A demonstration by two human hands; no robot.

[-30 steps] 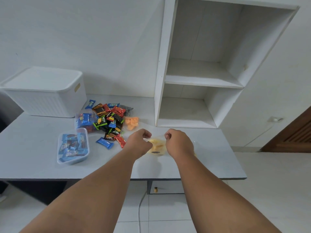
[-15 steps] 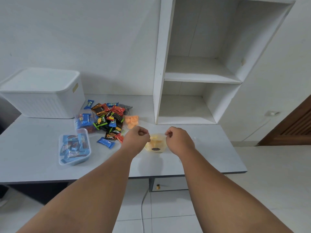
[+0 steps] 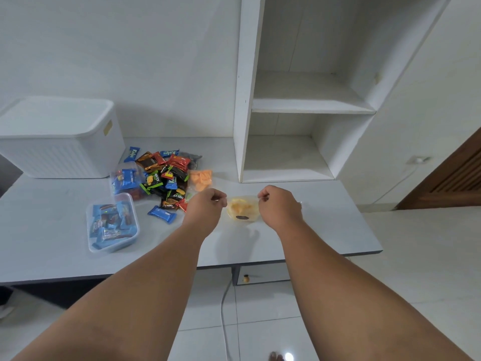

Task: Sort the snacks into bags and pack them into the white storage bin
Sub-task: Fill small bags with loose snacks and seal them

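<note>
- A clear plastic bag [image 3: 242,210] holding pale yellow snacks and one dark piece hangs stretched between the two hands, just above the grey table [image 3: 325,225].
- The left hand [image 3: 205,208] is curled into a loose fist, thumb and forefinger pinched on the bag's left top corner; the right hand [image 3: 279,205] is curled the same way, pinching the right top corner.
- The bag sits at 3 o'clock from the left hand and 9 o'clock from the right hand, touching both.
- A pile of wrapped snacks [image 3: 166,175] lies at 10 o'clock from the left hand; blue wrappers read "Kalpa", black-and-green ones read "Nextar".
- A small bag of orange snacks [image 3: 200,179] lies at 12 o'clock from the left hand, beside the pile.
- A filled clear bag of blue wrappers [image 3: 112,222] lies at 9 o'clock from the left hand; another bag of blue wrappers [image 3: 126,179] lies above it.
- The white storage bin [image 3: 59,139], lid on, stands at 10 o'clock, beyond the pile, at the table's far left.
</note>
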